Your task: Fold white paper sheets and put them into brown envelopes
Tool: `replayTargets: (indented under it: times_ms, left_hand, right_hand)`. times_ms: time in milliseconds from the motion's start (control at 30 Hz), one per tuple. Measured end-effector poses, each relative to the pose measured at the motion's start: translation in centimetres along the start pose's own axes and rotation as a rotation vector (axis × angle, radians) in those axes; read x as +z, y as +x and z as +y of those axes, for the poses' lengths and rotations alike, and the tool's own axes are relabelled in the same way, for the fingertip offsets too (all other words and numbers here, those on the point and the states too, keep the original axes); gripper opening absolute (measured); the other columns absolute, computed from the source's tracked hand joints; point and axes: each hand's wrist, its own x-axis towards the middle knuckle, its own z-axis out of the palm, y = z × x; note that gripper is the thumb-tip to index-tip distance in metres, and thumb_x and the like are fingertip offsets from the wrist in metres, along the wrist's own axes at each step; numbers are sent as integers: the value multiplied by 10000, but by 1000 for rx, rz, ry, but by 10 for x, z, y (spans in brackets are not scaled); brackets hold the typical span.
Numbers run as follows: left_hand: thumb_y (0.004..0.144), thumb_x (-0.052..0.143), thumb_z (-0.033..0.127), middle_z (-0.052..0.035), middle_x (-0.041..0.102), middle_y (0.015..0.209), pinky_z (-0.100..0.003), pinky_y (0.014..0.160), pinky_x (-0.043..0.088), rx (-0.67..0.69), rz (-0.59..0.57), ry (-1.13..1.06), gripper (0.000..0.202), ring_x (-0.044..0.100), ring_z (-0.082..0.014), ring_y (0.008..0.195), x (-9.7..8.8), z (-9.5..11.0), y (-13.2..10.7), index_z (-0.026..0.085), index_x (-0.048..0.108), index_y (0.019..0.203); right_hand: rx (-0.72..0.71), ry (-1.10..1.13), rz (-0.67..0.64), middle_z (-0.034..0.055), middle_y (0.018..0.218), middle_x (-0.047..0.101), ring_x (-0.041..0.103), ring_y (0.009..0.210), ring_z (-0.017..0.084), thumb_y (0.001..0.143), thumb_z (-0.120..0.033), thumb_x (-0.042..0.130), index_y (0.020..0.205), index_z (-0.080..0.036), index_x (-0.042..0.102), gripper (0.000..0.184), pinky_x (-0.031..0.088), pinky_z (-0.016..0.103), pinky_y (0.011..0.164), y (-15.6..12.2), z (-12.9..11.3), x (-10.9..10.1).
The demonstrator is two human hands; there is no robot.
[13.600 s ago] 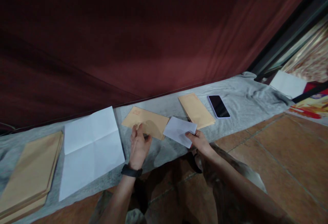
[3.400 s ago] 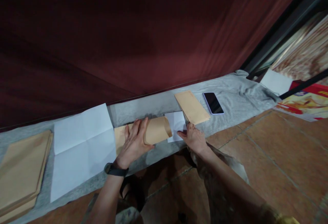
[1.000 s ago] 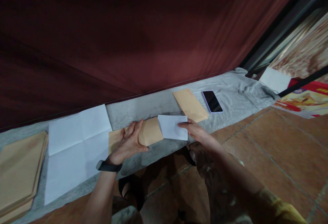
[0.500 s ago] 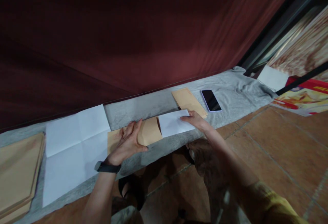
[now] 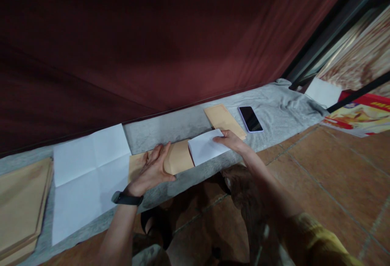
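Observation:
A brown envelope (image 5: 179, 158) lies on the grey cloth (image 5: 170, 126), its mouth toward the right. My left hand (image 5: 154, 168) rests flat on it, fingers spread, holding it down. My right hand (image 5: 230, 141) pinches the far end of a folded white paper (image 5: 204, 147), whose left edge meets the envelope's mouth. A black band sits on my left wrist.
An unfolded white sheet (image 5: 87, 176) lies left of the envelope, and a stack of brown envelopes (image 5: 21, 205) at the far left. Another brown envelope (image 5: 224, 120) and a dark phone (image 5: 250, 119) lie to the right. A dark red curtain (image 5: 152, 46) hangs behind. Tiled floor lies below.
My right hand has lowered the folded paper and brought its left edge against the envelope's mouth. My left hand has stayed pressed on the envelope.

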Motion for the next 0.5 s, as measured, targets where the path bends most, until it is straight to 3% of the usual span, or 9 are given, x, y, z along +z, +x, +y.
replayTargets:
  times_ms: [333,500]
  left_hand:
    - [629,752,445,-197,289,1614,-624,1191,145,21,-16,12,1178,232,-406,1497,-4,3,-2,228,105,1590]
    - [639,738,463,-183,293,1609,-625,1190,139,12,-11,7,1176,245,-394,1491,-3,3,-3,254,83,1593]
  right_hand:
    - [-88,-179,82,-5,627,642,534,562,144,743,-295,641,748,-170,702,140,401,246,523,4,6,8]
    - [-100,-183,95,-9,635,636,548,585,151,750,-314,638,824,-175,714,175,391,241,516,7,11,12]
